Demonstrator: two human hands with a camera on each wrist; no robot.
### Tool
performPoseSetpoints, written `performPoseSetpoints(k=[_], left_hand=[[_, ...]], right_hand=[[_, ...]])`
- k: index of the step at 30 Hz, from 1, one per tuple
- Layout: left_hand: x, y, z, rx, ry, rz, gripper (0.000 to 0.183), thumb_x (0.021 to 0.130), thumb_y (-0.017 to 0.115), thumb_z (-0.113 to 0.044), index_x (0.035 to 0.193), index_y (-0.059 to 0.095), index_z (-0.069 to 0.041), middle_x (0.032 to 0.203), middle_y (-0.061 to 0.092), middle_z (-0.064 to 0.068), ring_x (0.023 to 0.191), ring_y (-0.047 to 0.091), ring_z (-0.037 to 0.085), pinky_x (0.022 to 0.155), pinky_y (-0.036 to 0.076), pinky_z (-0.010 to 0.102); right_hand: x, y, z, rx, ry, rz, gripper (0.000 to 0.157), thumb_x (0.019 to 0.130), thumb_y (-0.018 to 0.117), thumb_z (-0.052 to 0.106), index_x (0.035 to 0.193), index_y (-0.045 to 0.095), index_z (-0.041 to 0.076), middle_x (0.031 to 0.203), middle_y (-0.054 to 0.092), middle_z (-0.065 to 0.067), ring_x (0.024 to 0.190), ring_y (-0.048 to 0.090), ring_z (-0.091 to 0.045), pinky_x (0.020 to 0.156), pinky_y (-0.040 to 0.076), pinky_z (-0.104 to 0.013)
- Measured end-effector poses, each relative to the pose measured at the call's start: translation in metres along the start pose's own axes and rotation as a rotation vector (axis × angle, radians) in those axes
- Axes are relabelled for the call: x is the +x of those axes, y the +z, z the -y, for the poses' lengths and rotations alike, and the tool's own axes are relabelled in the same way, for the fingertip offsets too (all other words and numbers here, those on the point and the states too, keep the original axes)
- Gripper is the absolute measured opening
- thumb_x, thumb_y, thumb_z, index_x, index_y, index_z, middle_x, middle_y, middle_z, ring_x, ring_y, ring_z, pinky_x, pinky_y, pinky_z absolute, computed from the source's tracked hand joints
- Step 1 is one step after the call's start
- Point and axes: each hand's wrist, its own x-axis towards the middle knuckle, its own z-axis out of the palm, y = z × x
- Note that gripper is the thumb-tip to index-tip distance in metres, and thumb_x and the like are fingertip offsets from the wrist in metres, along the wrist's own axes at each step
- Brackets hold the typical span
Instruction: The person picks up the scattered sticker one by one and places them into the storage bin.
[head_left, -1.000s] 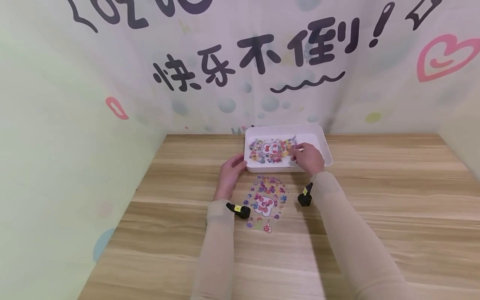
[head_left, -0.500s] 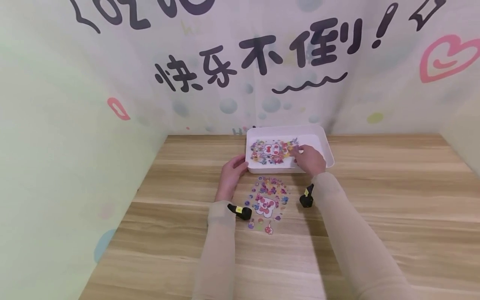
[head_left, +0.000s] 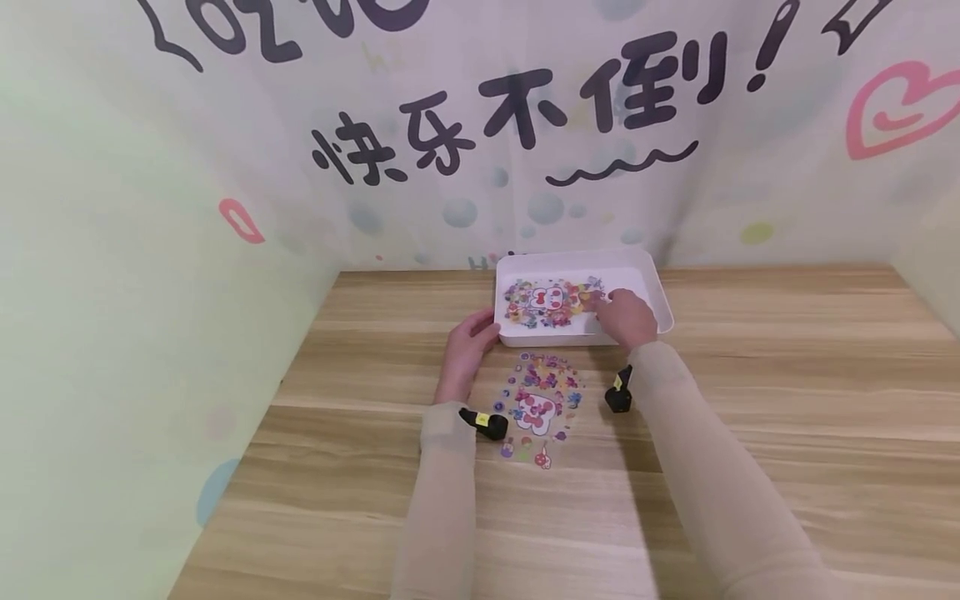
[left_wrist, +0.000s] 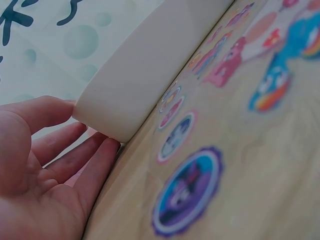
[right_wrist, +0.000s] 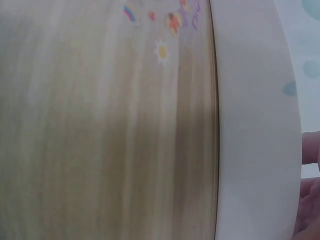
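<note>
A white rectangular tray [head_left: 551,340] stands at the back of the table. In it lies a clear sticker sheet [head_left: 547,300] with small colourful figures and a white rabbit-like one in the middle. My left hand [head_left: 465,350] holds the tray's front left corner; in the left wrist view its fingertips touch the tray wall [left_wrist: 135,70]. Reaching over the front wall, my right hand [head_left: 628,318] pinches the right end of that sheet, its fingertips partly covered. The right wrist view shows only bits of fingers [right_wrist: 311,148] beyond the tray wall.
A second clear sticker sheet [head_left: 536,412] lies flat on the wooden table [head_left: 337,467] between my forearms, just in front of the tray. Behind the tray hangs a printed curtain [head_left: 420,217] with large black characters. A pale wall stands on the left.
My right hand has shifted slightly right at the end of the sheet inside the tray. The left hand stays at the tray corner, and the view has drifted a little.
</note>
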Motion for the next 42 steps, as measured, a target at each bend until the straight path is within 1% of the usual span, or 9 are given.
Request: performPoseSetpoints(k=[3,13,20,25,30,33,37,40,42], left_hand=[[0.0004,0.0001,0.0007,0.003,-0.001,0.000,0.041,0.085,0.060,-0.018,0.125,0.051,-0.013,0.124,0.052,0.005,0.106,0.053,0.013,0.087,0.046,0.024],[-0.0006,0.0002,0.0001,0.009,-0.004,-0.003,0.039,0.085,0.060,-0.019,0.123,0.052,-0.015,0.123,0.052,0.005,0.105,0.053,0.012,0.087,0.046,0.024],[-0.0003,0.0008,0.0003,0.018,-0.014,-0.003,0.040,0.085,0.060,-0.020,0.124,0.052,-0.016,0.123,0.052,0.003,0.105,0.053,0.010,0.086,0.046,0.022],[-0.0005,0.0004,0.0002,0.016,-0.014,-0.006,0.039,0.085,0.059,-0.019,0.124,0.052,-0.017,0.124,0.052,0.004,0.105,0.053,0.011,0.087,0.046,0.024],[-0.0003,0.0005,-0.0005,0.017,-0.020,-0.005,0.039,0.085,0.060,-0.020,0.123,0.052,-0.018,0.124,0.052,0.003,0.105,0.053,0.010,0.087,0.046,0.023],[-0.0003,0.0007,-0.0007,0.010,-0.017,0.000,0.040,0.085,0.060,-0.019,0.124,0.052,-0.016,0.124,0.052,0.004,0.106,0.053,0.011,0.087,0.046,0.023],[-0.0005,0.0007,-0.0013,0.002,-0.002,0.002,0.042,0.085,0.060,-0.018,0.125,0.051,-0.013,0.124,0.051,0.006,0.106,0.053,0.013,0.087,0.046,0.023],[-0.0007,0.0006,-0.0015,0.008,0.002,0.002,0.042,0.085,0.060,-0.018,0.125,0.051,-0.012,0.124,0.051,0.006,0.106,0.053,0.013,0.086,0.046,0.023],[-0.0007,0.0006,-0.0011,0.016,-0.002,0.002,0.041,0.085,0.060,-0.019,0.125,0.051,-0.014,0.124,0.052,0.005,0.105,0.053,0.011,0.086,0.046,0.022]], right_hand=[[-0.0002,-0.0002,0.0001,-0.040,-0.003,-0.007,0.054,0.094,0.034,0.039,0.129,0.041,-0.002,0.125,0.046,-0.022,0.104,0.047,-0.035,0.089,0.039,-0.049],[-0.0020,0.0001,0.0003,-0.075,-0.002,-0.001,0.057,0.094,0.032,0.040,0.128,0.041,-0.004,0.125,0.046,-0.024,0.104,0.047,-0.036,0.089,0.040,-0.048],[-0.0017,0.0014,-0.0005,-0.078,0.006,-0.025,0.055,0.093,0.033,0.042,0.124,0.045,-0.002,0.117,0.050,-0.023,0.094,0.051,-0.033,0.081,0.044,-0.046],[-0.0023,0.0016,0.0005,-0.073,0.007,-0.053,0.054,0.092,0.038,0.038,0.128,0.041,-0.003,0.121,0.040,-0.028,0.097,0.047,-0.037,0.082,0.043,-0.049],[-0.0011,0.0020,-0.0020,0.023,0.005,-0.096,0.054,0.091,0.043,0.036,0.132,0.036,0.001,0.124,0.032,-0.027,0.098,0.045,-0.038,0.081,0.043,-0.048],[-0.0002,0.0025,-0.0036,0.104,0.004,-0.099,0.053,0.091,0.044,0.037,0.131,0.037,0.003,0.123,0.039,-0.021,0.095,0.048,-0.032,0.076,0.046,-0.041],[-0.0008,0.0027,-0.0043,0.199,-0.013,-0.097,0.053,0.091,0.044,0.039,0.131,0.038,0.005,0.109,0.055,-0.014,0.084,0.055,-0.025,0.066,0.049,-0.033],[-0.0022,0.0024,-0.0048,0.288,-0.033,-0.106,0.049,0.091,0.044,0.039,0.129,0.040,0.008,0.100,0.057,-0.011,0.081,0.055,-0.023,0.063,0.049,-0.030],[-0.0036,0.0021,-0.0058,0.335,-0.053,-0.121,0.046,0.091,0.043,0.040,0.127,0.044,0.010,0.099,0.058,-0.011,0.080,0.054,-0.022,0.063,0.048,-0.029]])
